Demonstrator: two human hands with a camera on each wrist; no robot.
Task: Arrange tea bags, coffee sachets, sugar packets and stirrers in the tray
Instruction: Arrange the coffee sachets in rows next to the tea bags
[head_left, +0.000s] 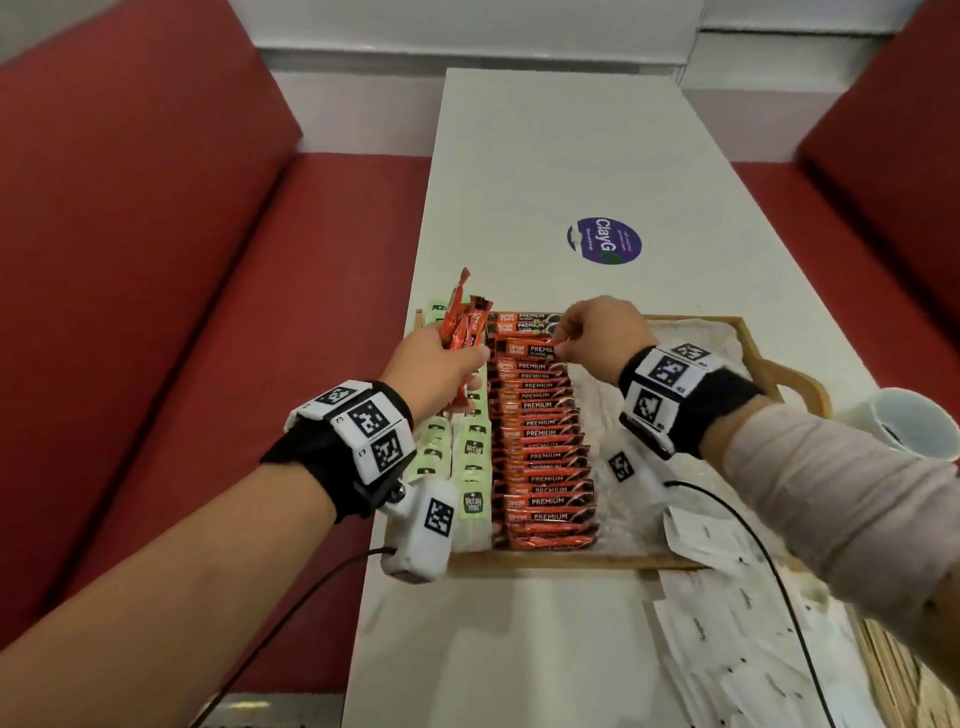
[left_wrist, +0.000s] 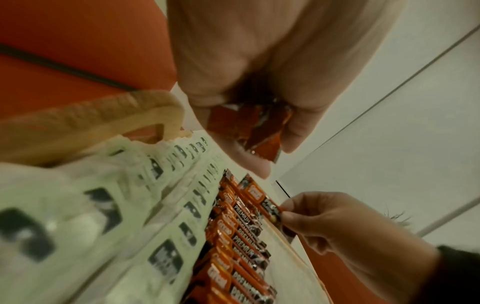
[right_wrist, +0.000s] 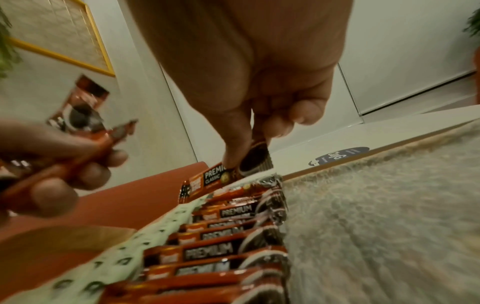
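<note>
Wooden tray (head_left: 748, 332) on a long white table (head_left: 545, 156), between red sofa seats (head_left: 156, 260). Inside the tray, at the left side, two rows of pale green tea bags (head_left: 474, 452), and just right of them a long row of orange and black coffee sachets (head_left: 543, 441), overlapping from near to far. Right part of the tray lined with white paper only.

Left hand (head_left: 434, 371) raised over the left far part of the tray, fingers curled around a small bundle of coffee sachets (head_left: 460, 322) that stand up out of the fist; from the left wrist view the low ends of the bundle (left_wrist: 249, 129) visible between thumb and fingers.

Right hand (head_left: 597, 332) over the far end of the sachet row, thumb and forefinger pinching the right end of one single sachet (head_left: 524, 349). Seen from the right wrist view this single sachet (right_wrist: 221, 176) tilted, its left end low on the row, its right end lifted between the fingertips (right_wrist: 233, 156).

On the table, right and near of the tray, a loose heap of white sugar packets (head_left: 727, 613), and beside it at the right edge some wooden stirrers (head_left: 893, 670). White cup (head_left: 917, 421) lying right of the tray handle. Purple round sticker (head_left: 605, 241) on the table beyond the tray.
</note>
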